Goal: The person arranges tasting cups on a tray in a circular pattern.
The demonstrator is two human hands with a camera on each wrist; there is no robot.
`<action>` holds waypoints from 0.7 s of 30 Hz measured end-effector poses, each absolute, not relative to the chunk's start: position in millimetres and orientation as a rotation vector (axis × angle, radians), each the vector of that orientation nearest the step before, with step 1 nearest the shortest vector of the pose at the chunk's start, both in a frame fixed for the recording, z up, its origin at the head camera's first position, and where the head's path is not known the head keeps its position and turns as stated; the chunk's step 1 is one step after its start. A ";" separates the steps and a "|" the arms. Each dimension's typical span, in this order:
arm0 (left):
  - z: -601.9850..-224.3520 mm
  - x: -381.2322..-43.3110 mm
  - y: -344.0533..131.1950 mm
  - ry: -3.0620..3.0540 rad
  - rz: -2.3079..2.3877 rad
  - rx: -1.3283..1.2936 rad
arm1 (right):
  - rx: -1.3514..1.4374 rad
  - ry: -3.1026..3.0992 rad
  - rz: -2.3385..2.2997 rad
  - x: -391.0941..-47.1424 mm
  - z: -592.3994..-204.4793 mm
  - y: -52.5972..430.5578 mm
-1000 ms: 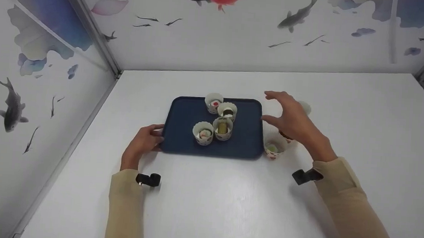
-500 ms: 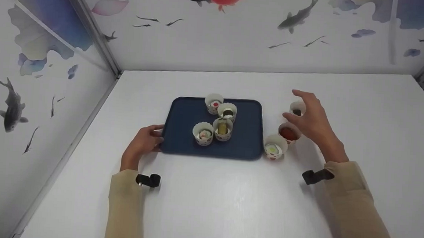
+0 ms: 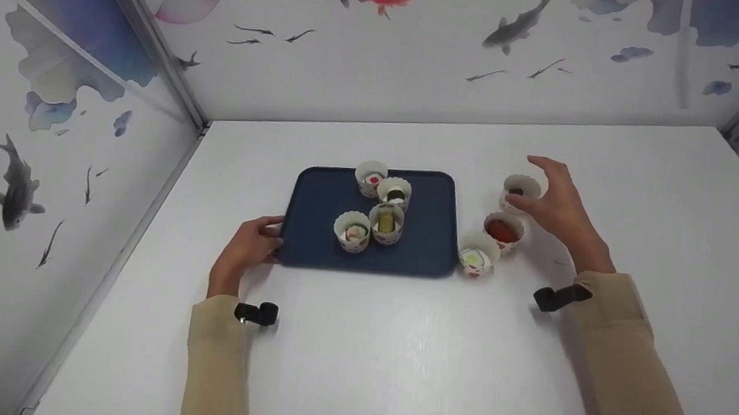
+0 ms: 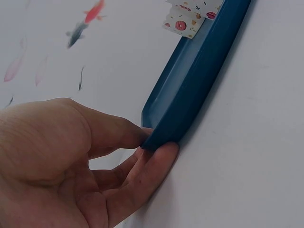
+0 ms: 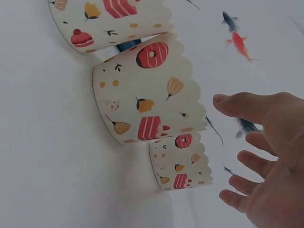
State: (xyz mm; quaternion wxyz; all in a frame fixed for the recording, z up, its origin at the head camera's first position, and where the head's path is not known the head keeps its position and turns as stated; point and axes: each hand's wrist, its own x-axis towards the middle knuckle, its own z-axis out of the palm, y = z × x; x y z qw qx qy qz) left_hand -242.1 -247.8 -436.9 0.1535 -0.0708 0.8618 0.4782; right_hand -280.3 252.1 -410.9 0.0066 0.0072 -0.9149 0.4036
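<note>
- Hovering above the white table (image 3: 360, 354): right hand (image 3: 562, 203), thumb and fingers wide apart, holding nothing.
- Nearest it, on the thumb side: far paper cup (image 3: 520, 184), upright, dark contents, partly overlapped by the thumb in the head view; contact cannot be told.
- Closer to the person: middle paper cup (image 3: 504, 232), red-brown contents; then near paper cup (image 3: 477, 256), green-centred roll, just beside the tray's right edge.
- Left hand (image 3: 250, 246): pinching the left edge of the blue tray (image 3: 315, 201).
- On the tray, between both hands: four paper cups (image 3: 352, 233), grouped, filled.
</note>
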 end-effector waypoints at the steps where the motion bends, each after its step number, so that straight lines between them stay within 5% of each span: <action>1: -437.4 -242.3 -247.7 2.470 1.368 -0.201 | 0.011 -2.875 1.269 -281.0 -412.7 254.0; 21: -436.4 -242.1 -247.5 2.433 1.393 -0.216 | -0.077 -2.997 1.476 -290.4 -433.0 266.8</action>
